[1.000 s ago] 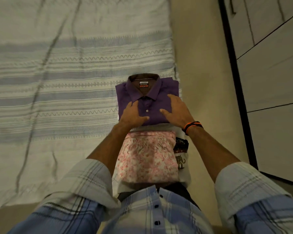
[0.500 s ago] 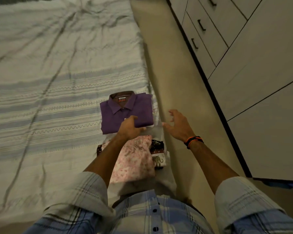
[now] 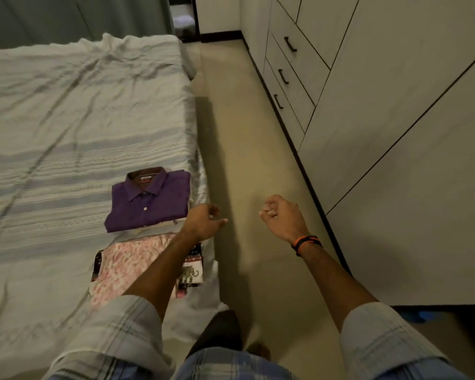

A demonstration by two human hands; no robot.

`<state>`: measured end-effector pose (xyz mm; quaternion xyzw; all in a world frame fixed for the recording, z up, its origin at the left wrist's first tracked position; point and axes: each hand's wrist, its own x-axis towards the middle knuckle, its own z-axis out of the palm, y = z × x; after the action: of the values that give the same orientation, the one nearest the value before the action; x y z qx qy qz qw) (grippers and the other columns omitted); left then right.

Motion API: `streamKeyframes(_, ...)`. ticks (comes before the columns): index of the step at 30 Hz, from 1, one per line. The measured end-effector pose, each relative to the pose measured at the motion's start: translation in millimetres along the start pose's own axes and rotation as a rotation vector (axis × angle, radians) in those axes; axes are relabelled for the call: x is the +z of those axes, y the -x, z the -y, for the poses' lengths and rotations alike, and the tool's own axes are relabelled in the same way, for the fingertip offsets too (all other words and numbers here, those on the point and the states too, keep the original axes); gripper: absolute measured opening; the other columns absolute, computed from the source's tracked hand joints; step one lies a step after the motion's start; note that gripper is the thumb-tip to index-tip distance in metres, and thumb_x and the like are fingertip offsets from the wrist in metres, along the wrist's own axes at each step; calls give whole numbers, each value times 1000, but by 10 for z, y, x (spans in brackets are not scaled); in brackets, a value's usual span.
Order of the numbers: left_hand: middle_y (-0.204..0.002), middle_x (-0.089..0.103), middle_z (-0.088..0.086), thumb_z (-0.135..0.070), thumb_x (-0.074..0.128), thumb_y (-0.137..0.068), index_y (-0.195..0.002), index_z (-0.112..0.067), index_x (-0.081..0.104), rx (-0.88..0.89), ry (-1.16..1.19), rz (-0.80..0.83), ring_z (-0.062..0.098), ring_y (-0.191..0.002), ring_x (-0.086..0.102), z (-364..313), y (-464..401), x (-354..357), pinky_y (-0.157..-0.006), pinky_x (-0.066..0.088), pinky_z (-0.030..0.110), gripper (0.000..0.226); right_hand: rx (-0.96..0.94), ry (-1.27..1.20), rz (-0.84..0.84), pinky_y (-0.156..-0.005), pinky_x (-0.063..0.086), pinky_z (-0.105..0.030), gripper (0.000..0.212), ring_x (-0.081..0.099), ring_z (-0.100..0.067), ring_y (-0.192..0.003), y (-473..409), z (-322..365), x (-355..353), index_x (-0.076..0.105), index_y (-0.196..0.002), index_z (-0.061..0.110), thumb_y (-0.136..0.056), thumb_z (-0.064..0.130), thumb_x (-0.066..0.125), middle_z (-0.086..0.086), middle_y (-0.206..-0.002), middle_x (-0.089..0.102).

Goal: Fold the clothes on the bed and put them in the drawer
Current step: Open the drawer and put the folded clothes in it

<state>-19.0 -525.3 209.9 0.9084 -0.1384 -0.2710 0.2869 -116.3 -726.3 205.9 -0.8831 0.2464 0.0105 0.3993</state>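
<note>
We have let go of the purple shirt (image 3: 148, 200). A second ago both our hands lay flat on its front, pressing the fold down; now they have come off it and hang over the floor (image 3: 247, 165) beside the bed (image 3: 66, 111). The left hand (image 3: 203, 221) is just past the bed's edge, right of the shirt's near corner, fingers loosely bent with one stretched out, gripping nothing. The right hand (image 3: 281, 216), with an orange and black band (image 3: 305, 243) at the wrist, is further right over the floor, fingers curled in, and it too holds nothing.

The purple shirt lies folded, collar up, left of the left hand and a little beyond it. Under our left forearm sits the pink floral garment (image 3: 126, 264), also folded, on top of a piece with an elephant print (image 3: 191, 272).

Our view has swung up and to the right as well, so the drawers (image 3: 291, 78) in the wardrobe now show, beyond the right hand and well apart from it. All three look closed.

We read this as the folding being finished and the storing about to begin. A drawer must be opened first, and the folded pieces carried across without shaking them loose.
</note>
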Motion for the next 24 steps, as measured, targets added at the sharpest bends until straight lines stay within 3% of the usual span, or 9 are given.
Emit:
streamKeyframes(7, -124, 65, 4, -32, 71, -87, -127, -10, 60, 21, -15, 12, 19, -108, 64, -311, -592, 99, -95, 50, 31, 47, 46, 16, -6, -88, 54, -30, 28, 67, -12, -84, -550, -251, -330, 64, -114, 18, -87, 25, 70, 3, -100, 72)
streamKeyframes(12, -123, 66, 3, -28, 72, -87, -123, -10, 62, 52, -12, 17, 18, -108, 64, -598, -1393, 3, -88, 44, 22, 42, 42, 38, -14, -86, 56, -34, 26, 66, -12, -81, -1293, -295, -497, 65, -112, 16, -87, 23, 70, 5, -94, 69)
streamKeyframes(24, -123, 65, 5, -29, 70, -88, -123, -11, 62, 137, -67, 85, 19, -111, 62, -1483, -3412, -632, -98, 47, 30, 40, 108, -25, -98, -88, 57, -40, 27, 67, -15, -83, -3240, -6, -996, 65, -114, 10, -89, 22, 68, 5, -91, 66)
